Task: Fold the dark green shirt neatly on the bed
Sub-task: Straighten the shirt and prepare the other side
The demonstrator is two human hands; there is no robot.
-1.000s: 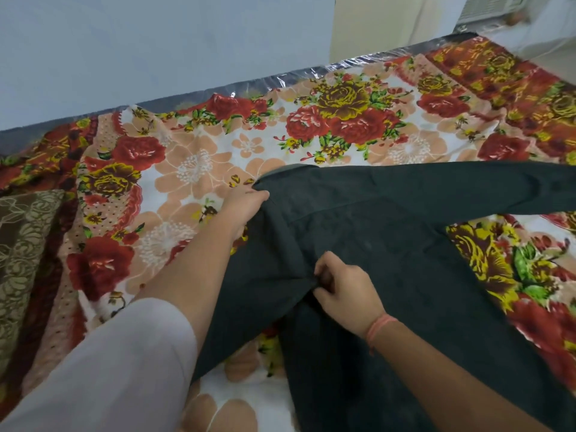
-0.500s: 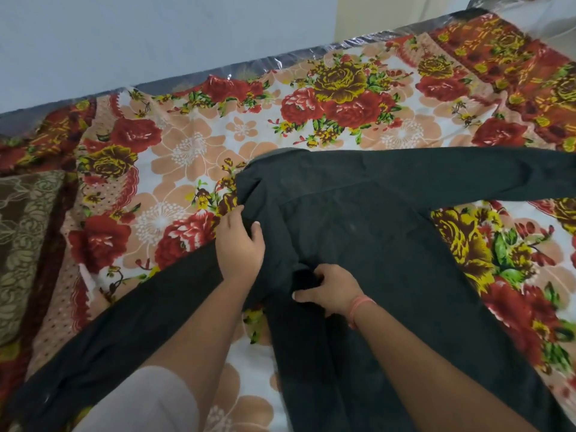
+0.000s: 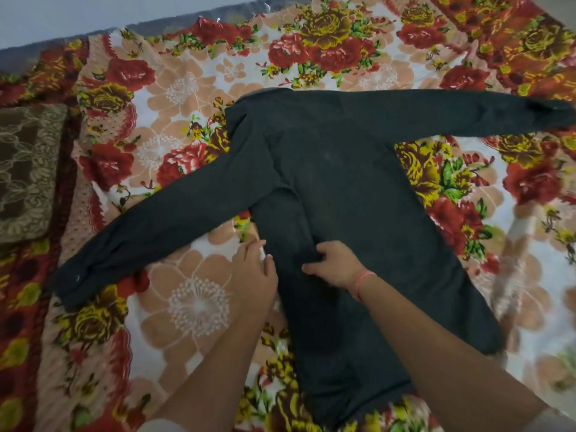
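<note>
since the earlier frames both hands have dropped from the shoulder to mid-body of the dark green shirt [image 3: 358,188], and its left sleeve [image 3: 162,226] now lies stretched out toward the lower left. at far left a brown lace-patterned cushion [image 3: 25,169] sits on the bed [image 3: 199,307], well apart from the sleeve's cuff. next, the left hand [image 3: 254,269] is flat with straight fingers, touching the shirt's left side edge and gripping nothing. just beside it the right hand [image 3: 335,265], a pink thread band [image 3: 363,280] at its wrist, has curled fingers pinching a ridge of cloth near the body's middle. the shirt lies spread on the floral sheet, its long axis running from the collar at the far side down to the hem near the person, tilted slightly rightward. the right sleeve [image 3: 436,113] reaches out toward the upper right. the left side is nearer both hands, so folding that sleeve inward looks like the likely next move; nothing lies across its path.
</note>
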